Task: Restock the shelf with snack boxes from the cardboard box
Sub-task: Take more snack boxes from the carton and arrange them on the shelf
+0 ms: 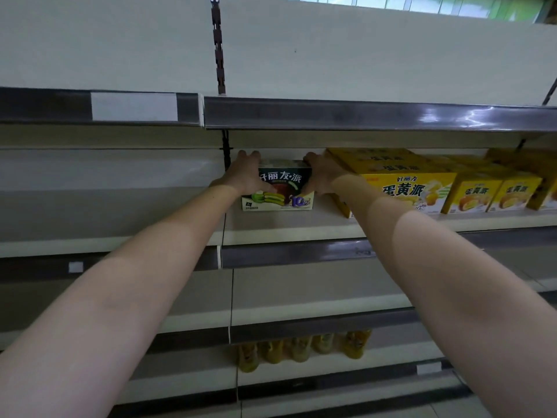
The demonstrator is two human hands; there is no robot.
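The left hand [245,173] and the right hand [319,173] clasp a dark green snack box [280,188] between them, one on each end. The left fingers [250,155] reach over the box's top left corner and the thumb lies across its front face; the right fingers [310,158] curl over the top right corner, thumb also on the front. The box stands upright on the shelf [286,230], its printed face turned outward, set back from the shelf's front lip.

Just right of the right fingers, touching or nearly touching the wrist, a large yellow box [401,179] sits skewed, its near corner swung toward the shelf edge. Beyond it stand smaller yellow boxes [494,193] in a row, running out to the frame's right side. That side is crowded; there is little room between the green box and the yellow one.

Left of the left fingers the shelf board lies bare past a dark slotted upright [226,149] at the back wall. Above the fingers the next shelf's grey price rail [361,114] hangs low, leaving modest headroom over the box. A white label strip [134,107] sits on that rail to the left.

Well below the hands, two shelves down, a row of yellow-orange bottles [301,348] stands partly hidden behind a rail.
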